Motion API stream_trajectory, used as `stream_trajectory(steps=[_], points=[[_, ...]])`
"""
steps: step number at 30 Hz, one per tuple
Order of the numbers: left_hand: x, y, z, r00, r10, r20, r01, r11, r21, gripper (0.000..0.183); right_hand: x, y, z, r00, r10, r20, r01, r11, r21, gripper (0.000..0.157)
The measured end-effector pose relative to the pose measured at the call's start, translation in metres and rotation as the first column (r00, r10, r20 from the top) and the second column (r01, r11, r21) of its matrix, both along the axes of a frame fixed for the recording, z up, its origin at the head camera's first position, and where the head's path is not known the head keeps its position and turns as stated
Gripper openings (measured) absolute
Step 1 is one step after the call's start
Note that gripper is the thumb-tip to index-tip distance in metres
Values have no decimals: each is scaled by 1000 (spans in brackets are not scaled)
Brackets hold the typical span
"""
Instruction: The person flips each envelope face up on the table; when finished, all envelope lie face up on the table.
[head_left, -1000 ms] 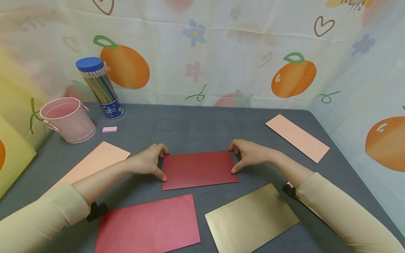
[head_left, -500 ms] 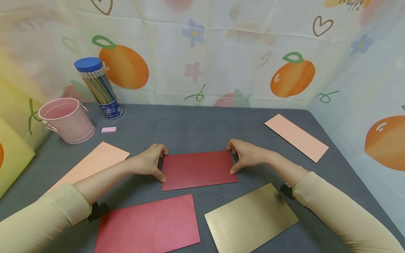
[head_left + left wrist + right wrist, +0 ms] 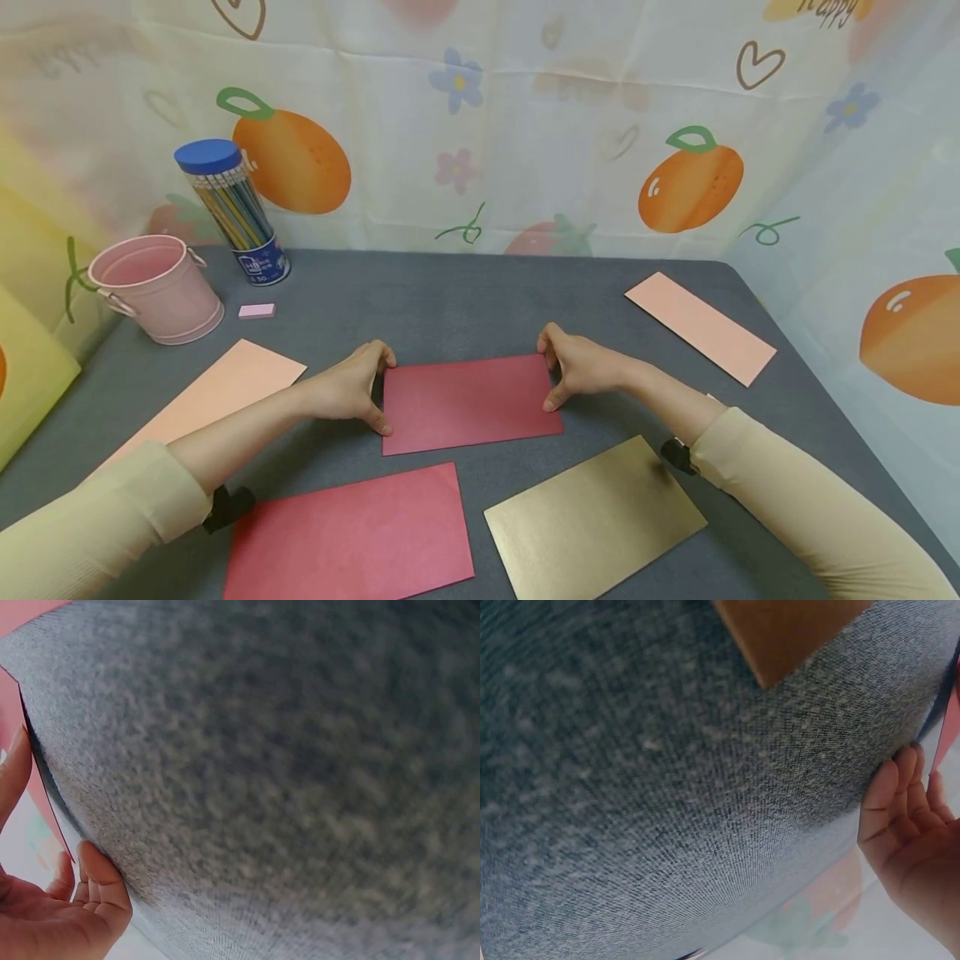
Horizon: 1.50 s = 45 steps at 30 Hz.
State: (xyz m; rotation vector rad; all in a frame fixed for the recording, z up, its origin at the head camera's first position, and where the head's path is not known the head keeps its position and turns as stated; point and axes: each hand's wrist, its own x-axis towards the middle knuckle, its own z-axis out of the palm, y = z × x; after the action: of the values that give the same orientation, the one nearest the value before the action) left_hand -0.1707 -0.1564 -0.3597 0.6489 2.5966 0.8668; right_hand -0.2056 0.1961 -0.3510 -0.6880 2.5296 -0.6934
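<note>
A dark red rectangular card (image 3: 468, 404) lies across the middle of the table in the head view, its long sides running left to right. My left hand (image 3: 352, 385) grips its left short edge, thumb near the front corner and fingertips at the back corner. At the opposite short edge, my right hand (image 3: 581, 367) holds it the same way. In the left wrist view, the card's edge (image 3: 46, 795) stands slightly off the grey surface between thumb and fingers. The right wrist view catches only a sliver of the card (image 3: 946, 739) beyond the fingers.
In front lie a brighter red card (image 3: 352, 533) and a gold card (image 3: 596, 517). Peach cards rest at left (image 3: 213, 392) and right (image 3: 701, 327). A pink bucket (image 3: 161, 292), pencil tub (image 3: 232, 212) and pink eraser (image 3: 257, 311) stand back left, before a printed curtain (image 3: 570, 150).
The red card's surface looks lighter and its far edge has risen a little. The right hand's fingers have shifted slightly up and left; the left hand keeps its hold.
</note>
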Motion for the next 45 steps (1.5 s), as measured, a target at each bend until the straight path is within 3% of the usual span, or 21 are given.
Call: stream_trajectory(steps=[6,13,18,22,29,37,45], points=[[0,-1,0,1000,-2,11,1,1000,27,79,0,0,3,993,-80,92,86,994,-65,60],[-4,-6,0,990,9,140,-29,990,139,79,-1,0,4,958,-164,236,199,971,-132,53],[-8,-8,0,962,32,272,-105,960,259,70,-3,5,2,936,-182,302,242,955,-174,54],[-12,-11,-3,936,53,347,-161,943,290,59,-5,9,3,930,-186,317,256,947,-194,55],[-14,-12,-1,930,71,359,-196,925,326,39,-9,10,6,924,-216,316,287,937,-201,53],[-17,-13,9,919,133,371,-265,905,333,32,-14,10,12,930,-242,276,311,919,-242,47],[-21,-16,15,930,176,322,-290,890,352,31,-15,6,17,933,-277,228,338,891,-301,33]])
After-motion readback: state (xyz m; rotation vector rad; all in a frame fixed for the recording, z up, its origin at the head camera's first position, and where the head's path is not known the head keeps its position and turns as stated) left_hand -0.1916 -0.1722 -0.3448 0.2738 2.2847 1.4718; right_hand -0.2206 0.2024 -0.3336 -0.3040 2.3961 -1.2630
